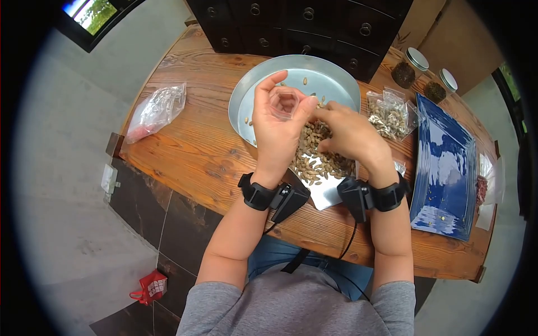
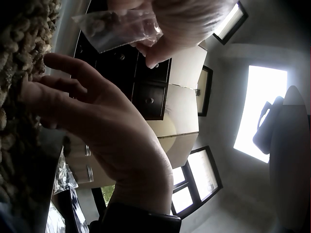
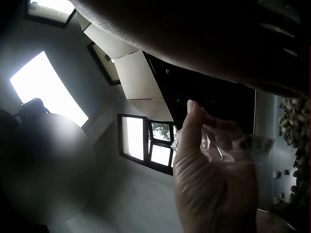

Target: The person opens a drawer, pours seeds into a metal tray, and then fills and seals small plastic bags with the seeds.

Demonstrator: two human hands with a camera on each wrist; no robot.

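My left hand [image 1: 276, 137] holds a small clear plastic bag [image 1: 284, 105] above the round metal tray [image 1: 238, 103], its mouth spread into a ring between thumb and fingers. The same bag [image 2: 116, 30] shows at the top of the left wrist view. Below and to the right lies a heap of small, oval, brown dried pods [image 1: 328, 163], partly on a shiny metal sheet [image 1: 326, 196]. My right hand [image 1: 356, 137] reaches over the heap, thumb and fingers apart, fingertips close beside the bag. The left wrist view shows the right hand [image 2: 112, 116] with its fingers at the heap.
Filled clear bags [image 1: 392, 115] lie right of the tray, beside a blue rectangular platter [image 1: 445, 168]. Two lidded jars [image 1: 412, 68] stand behind. A dark drawer cabinet [image 1: 297, 28] borders the table's back. Another plastic bag [image 1: 157, 113] rests on the left.
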